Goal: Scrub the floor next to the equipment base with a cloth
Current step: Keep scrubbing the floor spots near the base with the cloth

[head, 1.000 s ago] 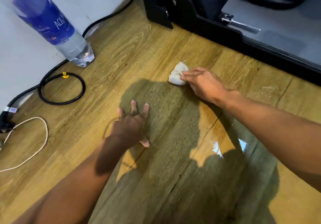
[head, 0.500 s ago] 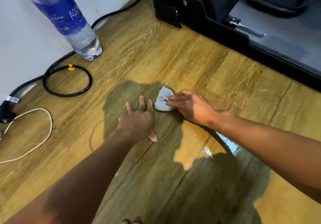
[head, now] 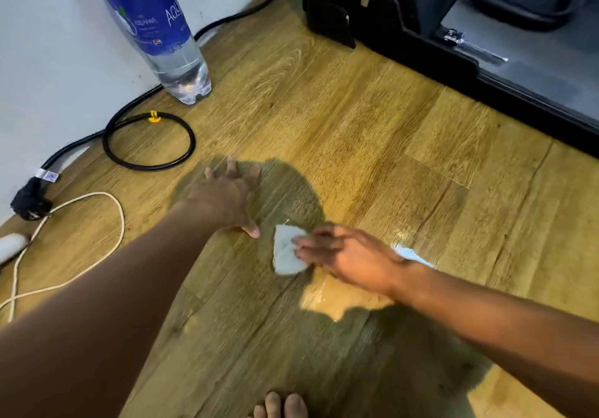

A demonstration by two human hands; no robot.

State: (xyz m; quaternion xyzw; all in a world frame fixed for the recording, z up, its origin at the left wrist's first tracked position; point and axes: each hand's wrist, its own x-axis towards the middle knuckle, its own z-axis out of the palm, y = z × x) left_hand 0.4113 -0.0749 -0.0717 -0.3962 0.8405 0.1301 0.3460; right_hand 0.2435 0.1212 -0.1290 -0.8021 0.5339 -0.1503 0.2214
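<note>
A small white cloth (head: 286,250), bunched up, lies on the wooden floor (head: 340,119). My right hand (head: 346,255) presses it down with the fingertips from the right side. My left hand (head: 227,197) lies flat on the floor with fingers spread, just left of and above the cloth, its thumb close to the cloth's corner. The black equipment base (head: 431,57) runs along the upper right, well away from the cloth.
A clear water bottle (head: 162,28) with a blue label stands by the white wall at upper left. A black cable loop (head: 149,140) and a white cord (head: 74,239) lie at the left. Toes (head: 282,404) show at the bottom edge. A shiny wet patch (head: 411,254) sits behind my right wrist.
My right hand has dragged the cloth toward me and to the left, away from the equipment base. My left hand has stayed flat on the floor; the view has shifted.
</note>
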